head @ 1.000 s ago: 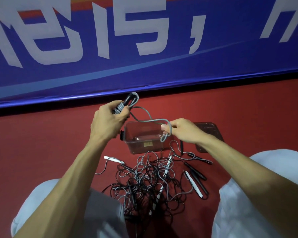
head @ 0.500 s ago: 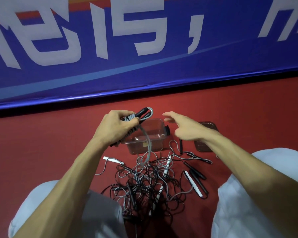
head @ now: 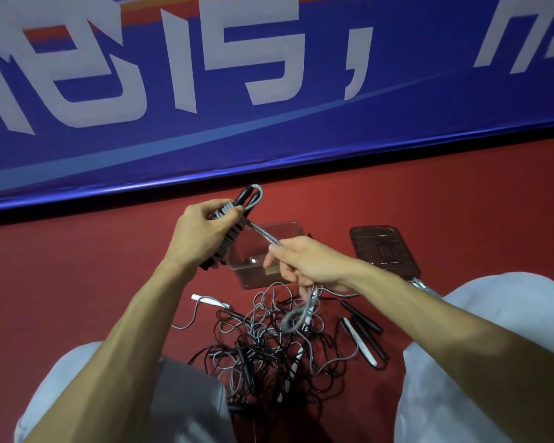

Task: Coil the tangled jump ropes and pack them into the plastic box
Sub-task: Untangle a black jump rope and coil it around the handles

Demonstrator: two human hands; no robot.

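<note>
Found tangled jump ropes (head: 269,350) heaped on the red floor (head: 77,282), nearest. Noted right hand (head: 311,263) pinching a taut grey strand (head: 266,235), left hand (head: 202,235) grip clenched round the coiled bundle (head: 229,239). Recorded plastic box (head: 288,223) just beyond, lid (head: 381,247) right.

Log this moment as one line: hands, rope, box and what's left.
left hand grips rope-wound handles | right hand pinches gray rope, pulled straight | plastic box open, lid beside | tangle on floor
</note>
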